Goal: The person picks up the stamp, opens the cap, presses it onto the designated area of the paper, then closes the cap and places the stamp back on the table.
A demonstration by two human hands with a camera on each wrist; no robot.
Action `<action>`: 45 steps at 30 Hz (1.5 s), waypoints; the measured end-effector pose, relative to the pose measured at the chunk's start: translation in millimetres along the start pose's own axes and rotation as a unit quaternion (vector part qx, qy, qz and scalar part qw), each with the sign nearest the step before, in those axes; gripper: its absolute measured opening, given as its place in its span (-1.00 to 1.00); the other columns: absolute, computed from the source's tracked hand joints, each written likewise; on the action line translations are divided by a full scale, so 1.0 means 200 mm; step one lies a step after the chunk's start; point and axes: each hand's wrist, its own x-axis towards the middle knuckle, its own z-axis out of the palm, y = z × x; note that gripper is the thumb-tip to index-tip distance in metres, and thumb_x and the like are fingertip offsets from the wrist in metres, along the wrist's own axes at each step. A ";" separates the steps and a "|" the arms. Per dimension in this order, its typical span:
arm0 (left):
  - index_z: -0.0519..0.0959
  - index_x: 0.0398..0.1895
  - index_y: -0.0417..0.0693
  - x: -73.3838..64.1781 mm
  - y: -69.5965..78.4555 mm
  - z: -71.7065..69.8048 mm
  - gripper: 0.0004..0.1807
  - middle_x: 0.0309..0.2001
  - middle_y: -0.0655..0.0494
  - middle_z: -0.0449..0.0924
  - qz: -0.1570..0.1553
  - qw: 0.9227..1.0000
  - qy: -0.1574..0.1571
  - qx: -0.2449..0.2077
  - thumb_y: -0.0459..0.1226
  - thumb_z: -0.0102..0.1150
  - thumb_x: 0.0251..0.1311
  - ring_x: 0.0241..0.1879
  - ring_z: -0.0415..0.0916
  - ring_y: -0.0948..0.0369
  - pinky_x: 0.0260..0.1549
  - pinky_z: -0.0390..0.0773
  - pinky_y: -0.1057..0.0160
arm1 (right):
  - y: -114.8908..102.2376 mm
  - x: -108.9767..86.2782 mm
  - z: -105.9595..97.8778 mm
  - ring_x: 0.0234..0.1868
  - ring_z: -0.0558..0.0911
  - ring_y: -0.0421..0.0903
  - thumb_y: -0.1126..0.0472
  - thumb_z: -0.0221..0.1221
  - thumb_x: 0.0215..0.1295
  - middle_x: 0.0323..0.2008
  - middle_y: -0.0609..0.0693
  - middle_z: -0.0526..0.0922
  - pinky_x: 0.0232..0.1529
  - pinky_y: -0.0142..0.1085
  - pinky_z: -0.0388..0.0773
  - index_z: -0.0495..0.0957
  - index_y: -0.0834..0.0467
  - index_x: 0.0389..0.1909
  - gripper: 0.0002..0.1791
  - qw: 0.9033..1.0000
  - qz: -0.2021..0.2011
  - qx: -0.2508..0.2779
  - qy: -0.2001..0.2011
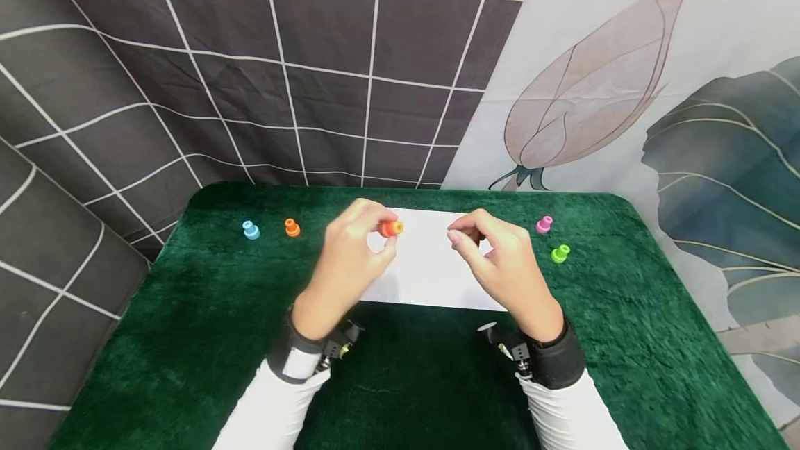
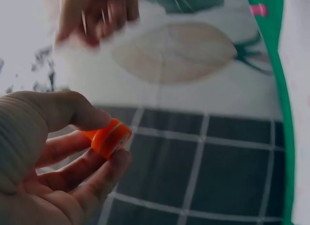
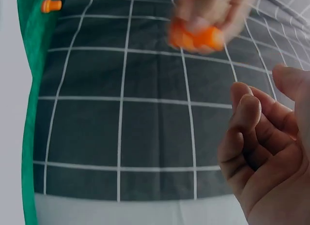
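Observation:
My left hand [image 1: 350, 248] pinches a small orange peg-shaped piece [image 1: 391, 228] between thumb and fingers, above a white sheet [image 1: 425, 269]. In the left wrist view the piece [image 2: 111, 139] lies on its side in the grip, its round end turned outward. My right hand [image 1: 500, 262] is raised over the right part of the sheet, level with the left. Its fingers [image 3: 249, 111] curl loosely with the thumb apart, and nothing is between them. The right wrist view also shows the left hand and its orange piece [image 3: 193, 37], blurred.
On the green cloth [image 1: 250, 311], a blue piece [image 1: 251, 230] and another orange piece [image 1: 292, 228] stand to the left. A pink piece [image 1: 544, 224] and a green piece [image 1: 560, 253] stand to the right. Behind hangs a dark gridded cloth [image 1: 325, 96] beside a leaf-patterned one.

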 end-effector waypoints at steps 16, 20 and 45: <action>0.63 -0.19 -0.21 0.02 -0.59 -0.09 -0.84 -0.19 -0.18 0.73 -0.237 0.963 -0.123 0.014 -0.37 0.39 0.20 -0.18 0.68 -0.07 -0.04 0.76 -0.06 | 0.28 -0.11 -0.12 -0.51 0.42 -0.30 0.29 0.23 0.46 -0.49 -0.12 0.61 -0.52 -0.40 0.45 0.66 0.17 -0.23 -0.94 0.984 0.057 -0.089 -0.143; 0.62 -0.19 -0.22 0.03 -0.65 -0.04 -0.83 -0.20 -0.19 0.72 -0.245 0.959 -0.140 0.033 -0.37 0.38 0.19 -0.20 0.63 -0.08 -0.08 0.72 -0.06 | 0.35 -0.13 -0.19 -0.47 0.45 -0.26 0.32 0.26 0.42 -0.45 -0.08 0.64 -0.46 -0.33 0.51 0.65 0.18 -0.25 -0.97 0.977 0.052 -0.128 -0.163; 0.48 0.01 -0.24 0.01 -0.76 0.09 -0.65 -0.17 -0.24 0.64 -0.290 0.936 -0.179 0.088 -0.40 0.29 0.17 -0.11 0.58 -0.15 -0.09 0.66 -0.10 | 0.78 -0.04 -0.62 -0.24 0.64 0.09 0.27 0.12 0.51 -0.24 0.23 0.67 -0.21 0.13 0.62 0.61 0.37 -0.06 -0.78 0.898 0.183 -0.230 -0.327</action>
